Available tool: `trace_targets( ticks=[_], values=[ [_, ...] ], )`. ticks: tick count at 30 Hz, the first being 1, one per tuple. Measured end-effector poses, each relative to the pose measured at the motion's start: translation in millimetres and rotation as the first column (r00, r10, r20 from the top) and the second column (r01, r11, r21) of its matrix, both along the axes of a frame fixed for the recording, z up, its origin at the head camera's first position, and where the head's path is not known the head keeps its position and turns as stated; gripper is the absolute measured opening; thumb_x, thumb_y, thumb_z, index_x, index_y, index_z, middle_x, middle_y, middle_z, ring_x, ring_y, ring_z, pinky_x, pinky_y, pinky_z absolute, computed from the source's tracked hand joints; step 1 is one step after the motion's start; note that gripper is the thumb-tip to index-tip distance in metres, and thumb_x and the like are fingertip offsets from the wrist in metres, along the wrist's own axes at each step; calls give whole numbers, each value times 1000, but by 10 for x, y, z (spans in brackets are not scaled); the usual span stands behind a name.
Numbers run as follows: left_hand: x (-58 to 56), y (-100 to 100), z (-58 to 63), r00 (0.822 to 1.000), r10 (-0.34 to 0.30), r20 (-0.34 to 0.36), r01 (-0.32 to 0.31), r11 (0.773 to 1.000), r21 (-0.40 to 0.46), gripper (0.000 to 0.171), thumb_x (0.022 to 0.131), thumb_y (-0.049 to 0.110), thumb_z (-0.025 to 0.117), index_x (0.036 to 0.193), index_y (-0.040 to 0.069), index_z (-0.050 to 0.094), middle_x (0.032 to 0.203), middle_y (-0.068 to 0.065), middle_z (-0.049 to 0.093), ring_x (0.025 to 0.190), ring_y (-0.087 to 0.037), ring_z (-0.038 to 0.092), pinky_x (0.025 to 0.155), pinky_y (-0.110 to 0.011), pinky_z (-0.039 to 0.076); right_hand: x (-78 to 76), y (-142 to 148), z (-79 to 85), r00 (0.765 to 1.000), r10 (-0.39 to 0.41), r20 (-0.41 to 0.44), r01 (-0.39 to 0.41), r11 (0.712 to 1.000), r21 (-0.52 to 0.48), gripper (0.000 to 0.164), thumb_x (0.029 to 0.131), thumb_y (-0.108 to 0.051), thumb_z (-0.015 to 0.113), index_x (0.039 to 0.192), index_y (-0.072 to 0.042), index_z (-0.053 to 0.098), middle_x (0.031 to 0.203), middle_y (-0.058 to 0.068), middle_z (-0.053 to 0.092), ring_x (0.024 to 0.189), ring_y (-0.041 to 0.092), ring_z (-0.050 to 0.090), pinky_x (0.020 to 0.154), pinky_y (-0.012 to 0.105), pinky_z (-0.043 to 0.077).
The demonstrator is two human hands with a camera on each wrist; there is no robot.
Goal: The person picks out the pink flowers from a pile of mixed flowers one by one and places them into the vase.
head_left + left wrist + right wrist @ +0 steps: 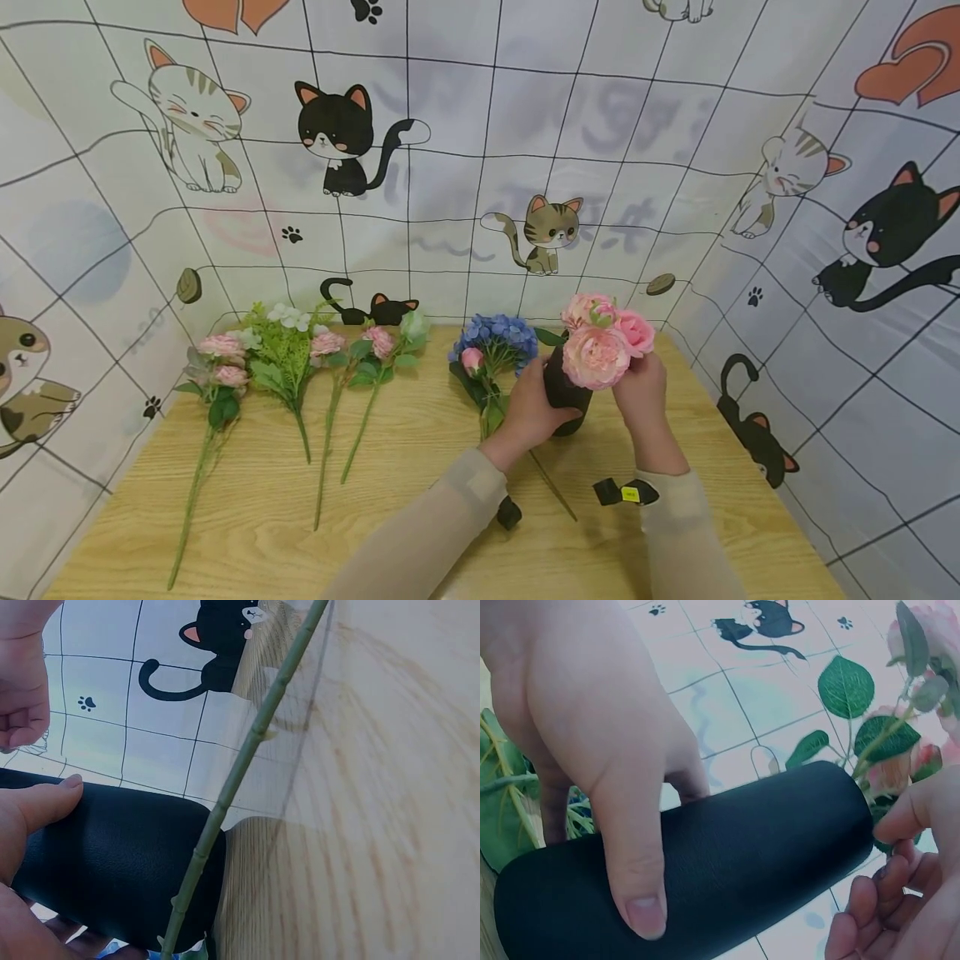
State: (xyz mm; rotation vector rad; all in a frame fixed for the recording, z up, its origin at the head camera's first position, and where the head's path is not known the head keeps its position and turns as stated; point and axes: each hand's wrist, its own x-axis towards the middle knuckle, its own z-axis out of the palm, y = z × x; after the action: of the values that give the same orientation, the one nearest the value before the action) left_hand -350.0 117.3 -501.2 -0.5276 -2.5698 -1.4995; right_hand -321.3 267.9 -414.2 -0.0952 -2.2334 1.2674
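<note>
My left hand [534,408] grips a black vase [561,385] round its side, with the thumb [641,870] across the front. In the left wrist view the base of the vase [127,859] meets the tabletop. Pink flowers [597,356] rise from the vase's mouth, with green leaves [846,688] beside its rim. Just at the rim, my right hand [643,392] has curled fingers and pinches at a leaf or stem of these flowers; the exact spot is partly hidden. A bare green stem [247,754] passes close by the vase.
Left of the vase lie a blue hydrangea [504,337] and a pink bud [472,359]. Farther left, several stems lie on the wooden table [247,517]: pink flowers [222,346], white blossoms with greenery [288,317] and a pale green flower [413,327]. Cat-printed cloth [450,192] surrounds the table.
</note>
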Motion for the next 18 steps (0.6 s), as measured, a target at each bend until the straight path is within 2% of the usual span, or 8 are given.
trace_targets(
  ticks=[3, 6, 9, 13, 18],
  values=[
    [0, -2, -1, 1000, -2, 1, 2, 1000, 6, 91, 73, 36, 85, 146, 16, 34, 141, -7, 49, 127, -24, 50, 105, -44, 43, -5, 38, 9, 998, 35, 47, -33, 999, -40, 39, 94, -26, 62, 128, -5, 61, 109, 16, 66, 85, 20, 55, 67, 21, 47],
    [0, -4, -4, 1000, -5, 0, 5, 1000, 5, 91, 73, 37, 85, 146, 16, 34, 142, -7, 49, 128, -25, 50, 105, -44, 43, -6, 69, 28, 994, 47, 94, -45, 999, -26, 39, 93, -25, 63, 127, -5, 60, 106, 18, 65, 84, 22, 55, 66, 24, 48],
    [4, -13, 3, 1000, -9, -3, 9, 1000, 10, 91, 73, 37, 85, 147, 16, 34, 142, -7, 49, 128, -25, 50, 105, -45, 43, -22, 94, 37, 990, 84, 117, -85, 996, 2, 45, 92, -24, 64, 133, -6, 56, 118, 19, 63, 97, 25, 56, 77, 31, 49],
    [5, -18, 9, 1000, -18, -3, 18, 1000, 16, 92, 74, 37, 84, 147, 16, 34, 143, -7, 48, 129, -25, 49, 105, -44, 42, -46, 138, 18, 976, 198, 95, -199, 980, 0, 61, 88, -21, 72, 142, -10, 46, 136, 16, 55, 119, 25, 51, 95, 42, 47],
    [2, -16, -10, 1000, -17, -9, 17, 1000, 20, 91, 74, 37, 84, 147, 16, 34, 143, -7, 48, 129, -25, 49, 105, -45, 42, -59, 176, -17, 943, 330, 48, -330, 944, -13, 75, 81, -15, 79, 145, -14, 40, 141, 11, 50, 127, 25, 48, 102, 49, 45]
  ],
)
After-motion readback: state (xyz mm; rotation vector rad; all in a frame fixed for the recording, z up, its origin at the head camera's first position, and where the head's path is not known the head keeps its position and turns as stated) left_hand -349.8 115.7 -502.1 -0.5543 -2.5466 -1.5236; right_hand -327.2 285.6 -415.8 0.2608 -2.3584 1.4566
